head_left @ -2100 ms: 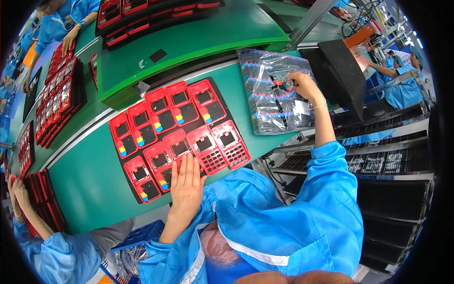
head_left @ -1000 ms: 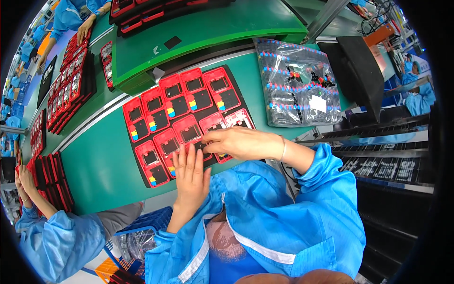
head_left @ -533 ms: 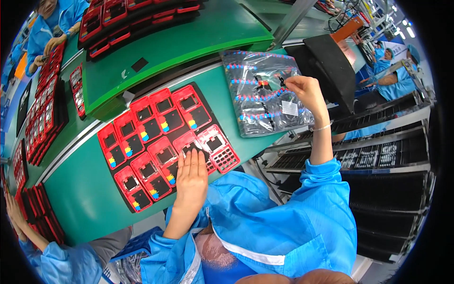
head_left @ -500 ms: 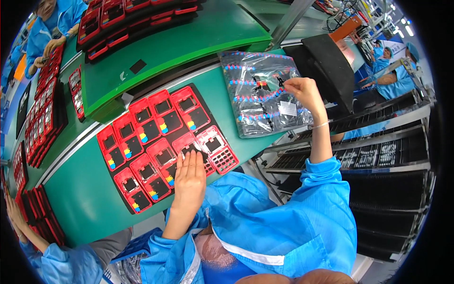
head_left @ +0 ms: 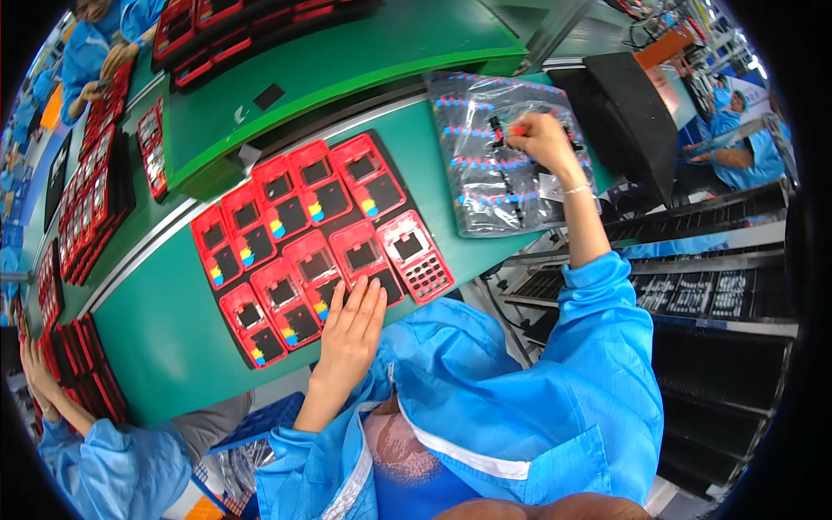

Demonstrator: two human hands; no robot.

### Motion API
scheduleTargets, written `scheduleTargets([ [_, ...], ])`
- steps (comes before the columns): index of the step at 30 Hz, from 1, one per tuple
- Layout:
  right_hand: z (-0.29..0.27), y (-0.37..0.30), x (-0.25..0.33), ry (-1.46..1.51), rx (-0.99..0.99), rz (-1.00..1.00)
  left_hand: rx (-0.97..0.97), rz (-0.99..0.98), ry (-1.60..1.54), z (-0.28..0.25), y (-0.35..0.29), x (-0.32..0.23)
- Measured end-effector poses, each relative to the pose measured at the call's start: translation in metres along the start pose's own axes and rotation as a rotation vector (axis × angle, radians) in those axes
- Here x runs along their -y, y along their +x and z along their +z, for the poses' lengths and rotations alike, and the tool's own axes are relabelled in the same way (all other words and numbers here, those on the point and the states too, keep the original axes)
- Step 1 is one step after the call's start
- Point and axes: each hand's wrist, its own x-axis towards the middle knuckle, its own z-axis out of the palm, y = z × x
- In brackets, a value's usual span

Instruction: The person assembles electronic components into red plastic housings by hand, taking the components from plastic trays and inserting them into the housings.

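Observation:
My left hand lies flat, fingers stretched out, over the lower edge of a red handset-like housing in a black tray. Several such housings fill two rows; most carry small yellow-and-blue pieces at their lower ends. The nearest right one has black keys instead. Off to the right, my right hand is closed in a pinch on a small red-and-yellow piece. It is over a clear plastic-covered pack with rows of red and blue bits. The fingers partly hide the piece.
A green raised shelf runs behind the tray, with stacked red housings on it. More stacks stand left. A black box and a rack are at the right. Co-workers' hands appear left.
My right hand has shifted left across the pack, from a black bit to the red-and-yellow piece. My left hand has slid down toward the housing's lower edge. The whole view has moved slightly.

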Motion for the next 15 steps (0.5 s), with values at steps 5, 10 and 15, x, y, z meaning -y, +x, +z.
scheduleTargets([
  [5, -0.040, -0.059, 0.083, -0.489, -0.582, -0.239, 0.004, -0.047, 0.033, 0.007, 0.009, -0.002],
  [10, -0.030, -0.110, 0.170, 0.401, 0.393, -0.467, -0.041, -0.027, 0.035, 0.016, 0.004, 0.005],
  [15, 0.043, -0.125, 0.175, 0.363, 0.632, -0.602, -0.063, -0.009, 0.005, 0.020, 0.004, 0.004],
])
